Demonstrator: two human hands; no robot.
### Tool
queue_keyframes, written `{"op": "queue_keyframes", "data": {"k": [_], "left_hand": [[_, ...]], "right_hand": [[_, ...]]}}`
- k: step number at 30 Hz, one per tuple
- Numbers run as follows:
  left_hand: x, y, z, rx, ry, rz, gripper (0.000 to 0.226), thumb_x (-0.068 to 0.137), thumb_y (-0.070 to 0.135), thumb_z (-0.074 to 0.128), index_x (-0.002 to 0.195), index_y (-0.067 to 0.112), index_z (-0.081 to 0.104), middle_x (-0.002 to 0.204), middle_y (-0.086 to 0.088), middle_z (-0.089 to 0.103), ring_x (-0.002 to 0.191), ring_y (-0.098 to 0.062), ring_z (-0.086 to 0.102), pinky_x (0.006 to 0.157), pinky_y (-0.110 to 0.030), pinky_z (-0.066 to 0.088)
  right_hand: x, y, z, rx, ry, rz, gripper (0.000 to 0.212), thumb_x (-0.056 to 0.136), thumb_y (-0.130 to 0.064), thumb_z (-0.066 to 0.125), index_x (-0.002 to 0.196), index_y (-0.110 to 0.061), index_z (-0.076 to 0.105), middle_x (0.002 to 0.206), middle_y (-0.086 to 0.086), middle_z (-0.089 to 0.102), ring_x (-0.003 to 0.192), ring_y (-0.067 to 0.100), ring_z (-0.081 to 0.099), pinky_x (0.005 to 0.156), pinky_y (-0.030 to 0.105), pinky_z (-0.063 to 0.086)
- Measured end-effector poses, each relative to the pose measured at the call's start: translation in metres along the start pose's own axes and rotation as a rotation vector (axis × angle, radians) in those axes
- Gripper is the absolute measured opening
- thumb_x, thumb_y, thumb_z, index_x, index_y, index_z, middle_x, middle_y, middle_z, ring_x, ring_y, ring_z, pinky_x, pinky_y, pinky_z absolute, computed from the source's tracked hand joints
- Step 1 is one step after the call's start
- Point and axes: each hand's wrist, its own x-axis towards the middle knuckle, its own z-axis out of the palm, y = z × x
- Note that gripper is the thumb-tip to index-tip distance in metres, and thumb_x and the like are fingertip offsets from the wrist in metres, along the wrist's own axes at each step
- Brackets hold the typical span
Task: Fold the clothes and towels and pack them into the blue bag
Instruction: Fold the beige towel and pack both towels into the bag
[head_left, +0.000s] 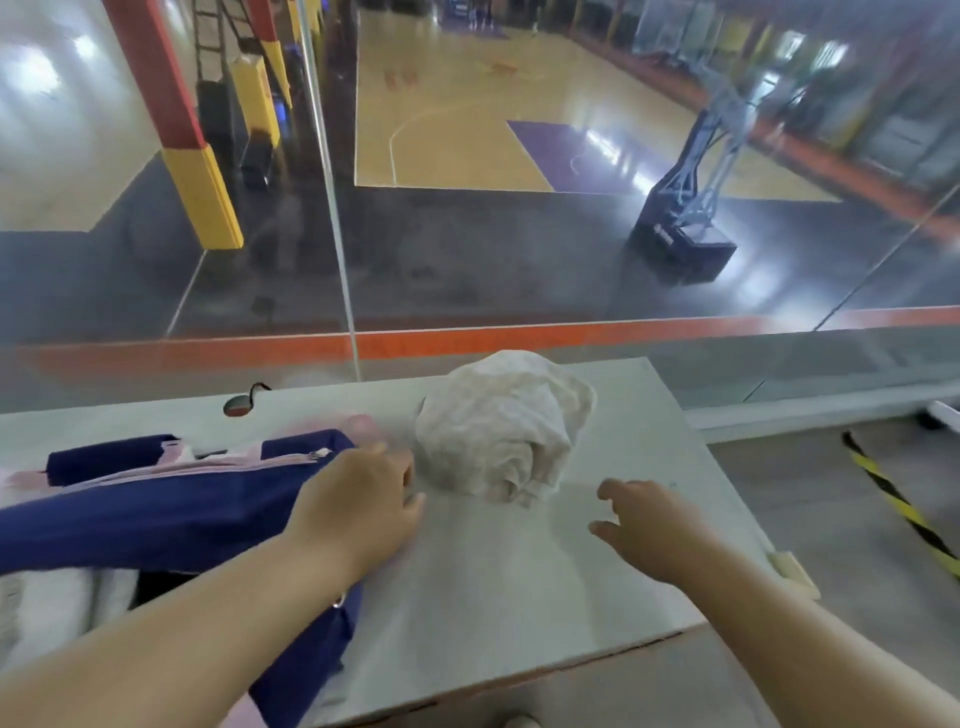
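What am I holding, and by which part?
Nothing, as far as shows. The left hand rests at one end of the blue bag; the right hand hovers open over the table.

Blue bag (156, 514) cut off at left; pinkish blur (363, 423) beyond it, maybe cloth
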Motion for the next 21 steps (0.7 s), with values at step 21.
{"op": "queue_keyframes", "data": {"k": [21], "left_hand": [[0.12, 0.04, 0.113, -0.857, 0.121, -0.641, 0.043, 0.081, 0.01, 0.064, 0.12, 0.006, 0.046, 0.096, -0.008, 0.06, 0.09, -0.027, 0.057, 0.069, -0.03, 0.044]], "right_hand": [[0.093, -0.003, 0.015, 0.28, 0.167, -0.247, 0.02, 0.095, -0.031, 0.048, 0.077, -0.021, 0.05, 0.075, -0.008, 0.051, 0.072, 0.017, 0.051, 0.06, 0.029, 0.042]]}}
